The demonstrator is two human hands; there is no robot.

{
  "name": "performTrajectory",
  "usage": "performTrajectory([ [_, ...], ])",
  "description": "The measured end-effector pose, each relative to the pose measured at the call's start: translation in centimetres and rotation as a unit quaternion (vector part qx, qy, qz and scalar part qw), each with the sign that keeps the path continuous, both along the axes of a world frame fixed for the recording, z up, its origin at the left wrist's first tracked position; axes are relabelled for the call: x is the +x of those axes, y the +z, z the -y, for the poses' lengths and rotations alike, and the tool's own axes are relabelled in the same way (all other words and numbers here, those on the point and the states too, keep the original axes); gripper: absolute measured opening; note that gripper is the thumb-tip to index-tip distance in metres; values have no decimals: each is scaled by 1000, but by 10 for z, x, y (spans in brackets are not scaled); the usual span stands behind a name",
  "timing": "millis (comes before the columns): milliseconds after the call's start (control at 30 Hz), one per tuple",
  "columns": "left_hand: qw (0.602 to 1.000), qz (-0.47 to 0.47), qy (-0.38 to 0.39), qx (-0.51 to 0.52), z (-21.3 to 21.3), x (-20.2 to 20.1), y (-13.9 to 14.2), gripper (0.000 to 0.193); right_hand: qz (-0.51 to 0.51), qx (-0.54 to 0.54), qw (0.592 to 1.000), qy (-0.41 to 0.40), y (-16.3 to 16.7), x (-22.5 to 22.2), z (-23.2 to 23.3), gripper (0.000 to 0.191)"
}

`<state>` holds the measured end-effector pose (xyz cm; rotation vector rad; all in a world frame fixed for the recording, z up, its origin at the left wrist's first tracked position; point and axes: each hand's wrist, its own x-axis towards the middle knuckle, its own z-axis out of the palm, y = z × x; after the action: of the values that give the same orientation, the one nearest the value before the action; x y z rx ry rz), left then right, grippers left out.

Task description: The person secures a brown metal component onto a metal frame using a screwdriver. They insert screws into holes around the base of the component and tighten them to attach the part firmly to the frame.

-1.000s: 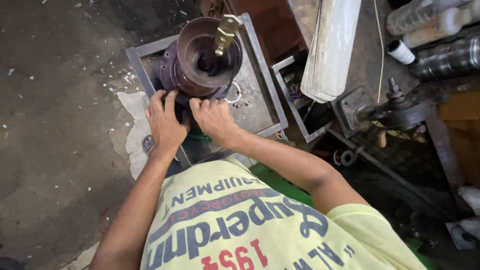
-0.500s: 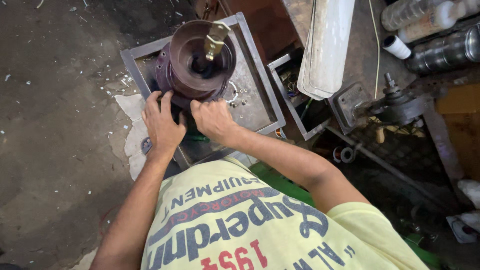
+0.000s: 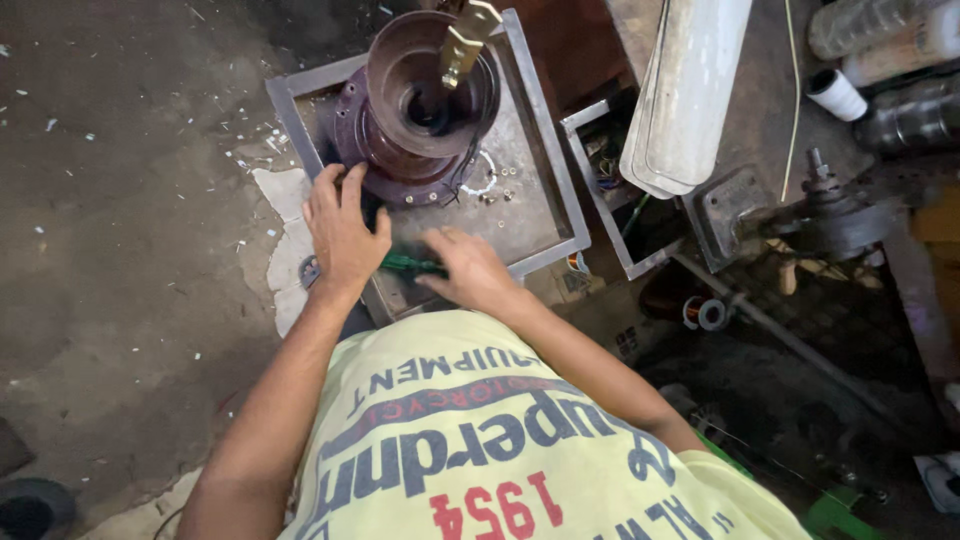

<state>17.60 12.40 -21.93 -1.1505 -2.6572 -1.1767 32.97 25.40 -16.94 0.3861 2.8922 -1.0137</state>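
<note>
Right hand [image 3: 470, 270] dropped from motor housing [image 3: 420, 110] to green-handled tool [image 3: 412, 264], gripping | left hand [image 3: 340, 230] spread on housing flange | risk: loose screws [image 3: 495, 190] scatter if tray [image 3: 545, 180] is jolted

place: looks like a repair workshop to me
clues: grimy concrete floor [image 3: 120, 230], steel tray [image 3: 545, 190], motor housing [image 3: 420, 110], wire spools [image 3: 700, 313]

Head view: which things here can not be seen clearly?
- Green-handled tool: its tip is hidden by the right hand, blurred.
- Round motor housing: its near rim is under the left hand; its top is cut by the frame edge.
- Small screws on the metal tray: too small.
</note>
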Motion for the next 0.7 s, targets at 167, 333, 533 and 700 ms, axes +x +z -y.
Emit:
performTrajectory([
  [167, 1000, 0, 3, 7, -1, 1, 3, 69, 88, 49, 993, 56, 8, -20, 10, 48],
  [333, 1000, 16, 15, 4, 1, 1, 5, 68, -69, -45, 992, 93, 75, 17, -25, 66],
  [533, 999, 36, 13, 8, 4, 0, 13, 67, -196, -338, 918, -61, 110, 24, -55, 31],
  [700, 999, 44, 1, -1, 5, -1, 19, 68, -244, -292, 916, -127, 90, 7, -58, 40],
])
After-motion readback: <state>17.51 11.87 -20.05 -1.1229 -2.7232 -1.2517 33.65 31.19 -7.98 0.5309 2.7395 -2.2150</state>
